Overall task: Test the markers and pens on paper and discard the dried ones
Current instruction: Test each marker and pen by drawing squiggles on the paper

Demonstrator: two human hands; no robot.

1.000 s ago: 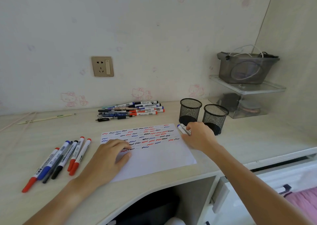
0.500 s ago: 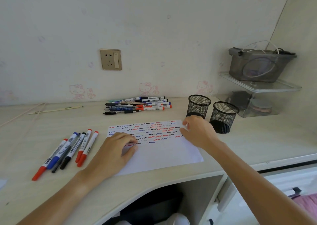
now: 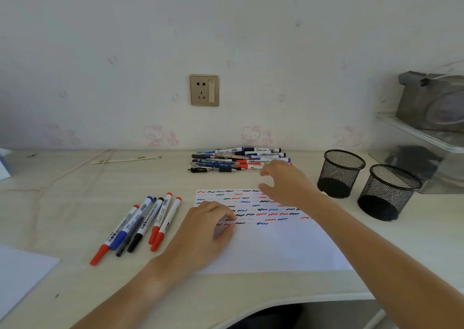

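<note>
A white sheet of paper (image 3: 281, 248) with red, blue and black squiggles lies on the desk in front of me. My left hand (image 3: 206, 230) rests on its left edge, fingers loosely bent, holding nothing. My right hand (image 3: 286, 183) hovers over the paper's far edge with fingers spread and empty, close to a pile of pens and markers (image 3: 238, 159) by the wall. Several markers with red, blue and black caps (image 3: 140, 224) lie in a row left of the paper. Two black mesh cups (image 3: 340, 173) (image 3: 388, 192) stand to the right.
A wall socket (image 3: 204, 90) sits above the pile. A clear shelf with a grey bin (image 3: 431, 102) fills the right corner. A thin stick (image 3: 125, 159) and a cord lie at the back left. Another white sheet (image 3: 22, 271) lies at the left edge.
My right hand held a marker beside the mesh cups, then let it go and moved left toward the pile by the wall, now empty. The view shifted left. My left hand stayed on the paper.
</note>
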